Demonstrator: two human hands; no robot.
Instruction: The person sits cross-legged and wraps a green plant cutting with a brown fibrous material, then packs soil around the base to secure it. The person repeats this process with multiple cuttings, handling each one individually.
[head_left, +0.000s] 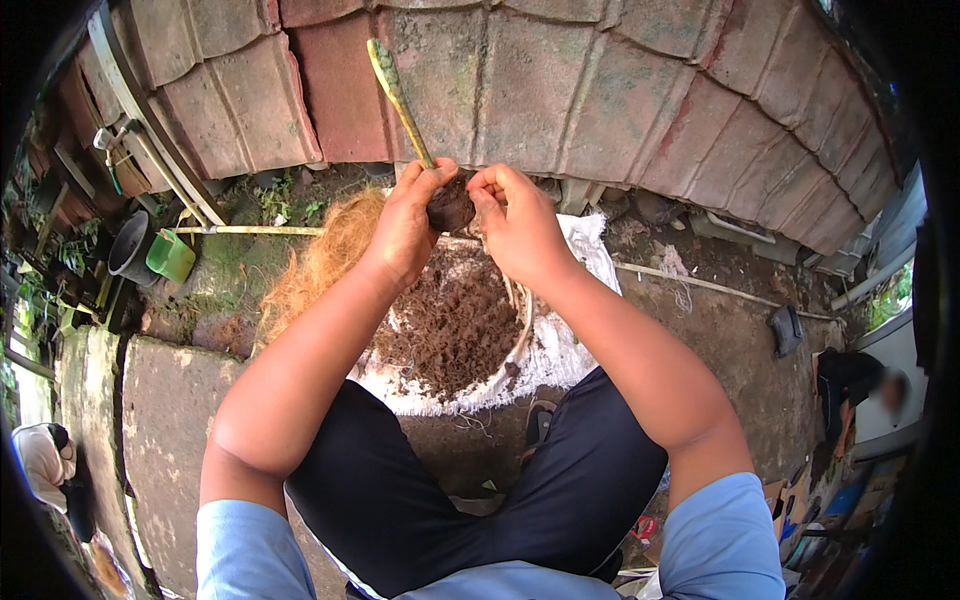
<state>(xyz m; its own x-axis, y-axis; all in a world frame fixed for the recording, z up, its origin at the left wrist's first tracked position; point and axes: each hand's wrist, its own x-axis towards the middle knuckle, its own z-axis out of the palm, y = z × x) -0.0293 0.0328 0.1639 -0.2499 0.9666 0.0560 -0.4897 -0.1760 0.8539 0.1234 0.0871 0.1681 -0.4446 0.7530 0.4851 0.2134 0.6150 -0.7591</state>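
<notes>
My left hand (409, 225) holds a dark ball of soil (451, 206) from its left side. A green and yellow plant stem (401, 101) rises from the ball, leaning up to the left. The fingers of my right hand (517, 225) are bent, with thumb and fingertips together at the ball's right edge; whether they pinch something thin cannot be made out. Below both hands lies a heap of loose brown soil (457, 322) on a white woven sack (585, 277). A bundle of tan fibre (330, 247) lies to the left, partly behind my left forearm.
Roof tiles (525, 97) span the area ahead. At the left stand a dark bucket (129, 244) and a green plastic container (171, 255). A thin pole (712, 285) lies on the ground at right. Another person (851, 390) is at the far right, a second (56, 465) at the far left.
</notes>
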